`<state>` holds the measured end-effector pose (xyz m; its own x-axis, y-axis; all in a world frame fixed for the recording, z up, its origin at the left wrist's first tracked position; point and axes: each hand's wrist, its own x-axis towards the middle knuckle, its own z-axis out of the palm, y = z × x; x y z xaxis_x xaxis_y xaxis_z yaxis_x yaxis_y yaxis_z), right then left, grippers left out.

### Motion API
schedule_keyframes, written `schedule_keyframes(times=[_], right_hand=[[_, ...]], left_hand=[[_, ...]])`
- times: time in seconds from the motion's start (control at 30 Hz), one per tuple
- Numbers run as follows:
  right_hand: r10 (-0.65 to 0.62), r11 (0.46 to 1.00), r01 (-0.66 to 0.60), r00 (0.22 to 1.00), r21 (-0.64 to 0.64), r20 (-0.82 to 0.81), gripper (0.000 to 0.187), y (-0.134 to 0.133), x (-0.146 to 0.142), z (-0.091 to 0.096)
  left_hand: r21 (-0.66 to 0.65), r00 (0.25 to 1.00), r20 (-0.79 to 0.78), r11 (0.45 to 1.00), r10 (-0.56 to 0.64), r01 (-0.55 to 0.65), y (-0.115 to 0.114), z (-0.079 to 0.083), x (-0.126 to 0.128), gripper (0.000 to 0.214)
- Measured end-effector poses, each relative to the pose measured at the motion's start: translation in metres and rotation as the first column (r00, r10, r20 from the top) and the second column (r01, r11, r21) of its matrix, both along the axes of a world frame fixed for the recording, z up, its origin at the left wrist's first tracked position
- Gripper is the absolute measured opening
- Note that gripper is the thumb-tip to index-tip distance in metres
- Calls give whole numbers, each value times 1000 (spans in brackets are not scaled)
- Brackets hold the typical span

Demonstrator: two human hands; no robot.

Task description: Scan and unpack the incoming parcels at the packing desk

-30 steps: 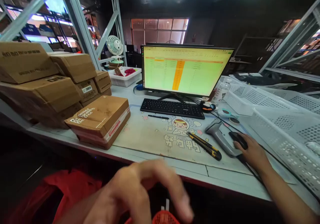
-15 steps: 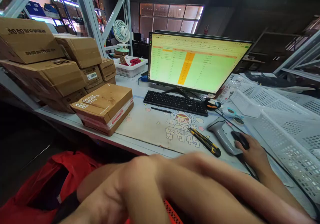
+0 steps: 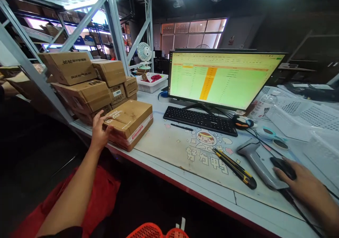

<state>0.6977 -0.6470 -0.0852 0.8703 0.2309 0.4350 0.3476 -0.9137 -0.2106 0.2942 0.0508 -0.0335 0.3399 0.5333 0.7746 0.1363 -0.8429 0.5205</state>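
Note:
My left hand [image 3: 100, 133] is at the left front corner of a closed cardboard box [image 3: 129, 117] with white lettering and a red-and-white tape strip. Its fingers are apart; the fingertips reach the box's edge, and I cannot make out a firm hold. On the right, my right hand [image 3: 304, 181] rests curled over a black computer mouse [image 3: 284, 167]. Just left of the mouse lies a grey barcode scanner [image 3: 262, 163]. A yellow-and-black box cutter [image 3: 235, 169] lies on the printed desk mat [image 3: 169, 153].
Stacked cartons [image 3: 84, 93] stand behind the box at left. A monitor [image 3: 222, 79] shows a spreadsheet above a black keyboard [image 3: 200, 120]; a pen [image 3: 182, 127] lies in front. White perforated baskets [image 3: 299, 125] and a plastic bottle [image 3: 266, 105] line the right side.
My left arm, which crossed the lower foreground, has swung out left to the cardboard box. My right hand stays on the mouse. The view has shifted, so the desk sits lower and further right.

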Motion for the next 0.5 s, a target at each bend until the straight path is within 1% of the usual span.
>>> schedule_keyframes(times=[0.07,0.13,0.23,0.33,0.4,0.47,0.5], right_hand=[[11,999,-10,1000,38,-23,80,2,-1,-3],[25,997,-24,999,70,-23,80,4,-4,-5],[37,995,-37,999,92,2,81,6,-7,-6],[44,994,-43,999,104,-5,81,7,-10,-5],[51,993,-49,999,106,-17,80,8,-12,-3],[45,993,-42,998,112,-31,80,9,-13,-1],[38,992,-34,999,119,-37,80,9,-14,0]], left_hand=[[23,994,100,999,36,-38,3,-6,10,77],[19,972,194,991,129,-135,2,-6,23,69],[-39,911,318,964,262,-264,1,-6,40,60],[-96,858,404,948,317,-305,-3,-6,48,55],[-130,836,430,940,341,-316,-9,-3,49,54],[-150,822,441,932,361,-330,-19,2,49,55],[-138,825,436,932,360,-334,-24,6,48,56]])
